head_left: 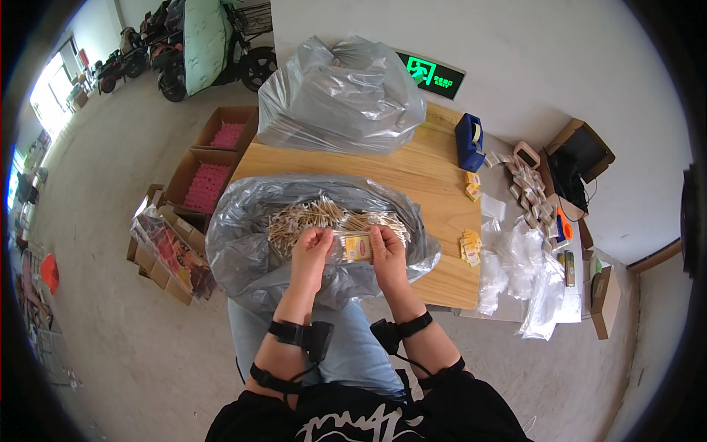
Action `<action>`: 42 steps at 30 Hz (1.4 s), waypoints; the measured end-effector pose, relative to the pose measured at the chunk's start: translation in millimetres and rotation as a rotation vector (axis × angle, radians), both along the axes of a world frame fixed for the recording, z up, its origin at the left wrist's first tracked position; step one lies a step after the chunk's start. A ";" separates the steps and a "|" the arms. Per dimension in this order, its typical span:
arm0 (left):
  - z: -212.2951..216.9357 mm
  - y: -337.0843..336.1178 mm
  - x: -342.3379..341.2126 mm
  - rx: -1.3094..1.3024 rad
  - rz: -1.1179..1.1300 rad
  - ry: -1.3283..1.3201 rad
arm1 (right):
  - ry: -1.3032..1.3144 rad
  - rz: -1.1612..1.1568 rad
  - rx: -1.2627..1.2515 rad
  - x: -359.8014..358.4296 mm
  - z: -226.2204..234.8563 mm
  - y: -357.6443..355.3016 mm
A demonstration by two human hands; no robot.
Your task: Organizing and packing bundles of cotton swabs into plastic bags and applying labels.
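Observation:
Between my two hands stretches a small clear plastic bag with a yellow label card [358,248] in it. My left hand [312,247] pinches its left end, and my right hand [387,252] grips the right end beside the card. Whether swabs lie inside the bag is hard to make out. Just beyond and below my hands, a heap of cotton swabs [309,214] with wooden sticks fills a large grey plastic bag [243,199]. This bag lies spread at the table's near edge, its rim folded outward.
A full grey plastic bag [339,96] stands at the back of the wooden table [442,214]. On the right are a blue tape dispenser [470,142], yellow cards [470,247], clear bags [519,258] and small filled packets [529,188]. Cardboard boxes [206,166] stand to the left.

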State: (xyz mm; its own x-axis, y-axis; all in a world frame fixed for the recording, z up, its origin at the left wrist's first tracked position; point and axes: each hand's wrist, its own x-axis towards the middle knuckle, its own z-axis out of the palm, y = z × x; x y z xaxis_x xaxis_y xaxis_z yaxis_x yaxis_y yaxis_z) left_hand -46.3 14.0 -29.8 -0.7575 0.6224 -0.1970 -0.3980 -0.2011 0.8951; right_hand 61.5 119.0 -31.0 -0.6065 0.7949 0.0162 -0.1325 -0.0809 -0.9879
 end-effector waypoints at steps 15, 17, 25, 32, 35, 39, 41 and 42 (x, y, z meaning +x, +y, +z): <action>2.3 3.1 12.0 -0.375 0.206 0.655 | -0.145 -0.099 0.196 -3.6 -13.2 1.0; -2.6 4.1 9.9 -0.389 0.233 0.732 | -0.222 -0.150 0.266 -4.3 -11.5 0.5; 4.1 8.4 12.9 -0.288 0.167 0.152 | -0.190 -0.200 0.311 -8.4 -14.6 5.7; 5.8 8.0 3.7 -0.353 0.221 0.705 | -0.039 -0.086 -0.237 -12.0 -18.0 -1.4; 18.5 9.2 -0.4 -0.336 0.216 0.648 | 0.114 -0.074 -0.400 -9.5 -25.9 2.2; 22.7 7.5 -15.1 -0.368 0.156 0.679 | 0.131 -0.067 -0.435 -10.5 -23.1 3.6; 12.5 6.9 -25.7 -0.389 0.151 0.670 | 0.162 -0.008 -0.407 -12.9 -21.9 7.7; 9.5 7.1 -29.7 -0.408 0.140 0.660 | 0.163 -0.009 -0.406 -14.5 -21.7 9.9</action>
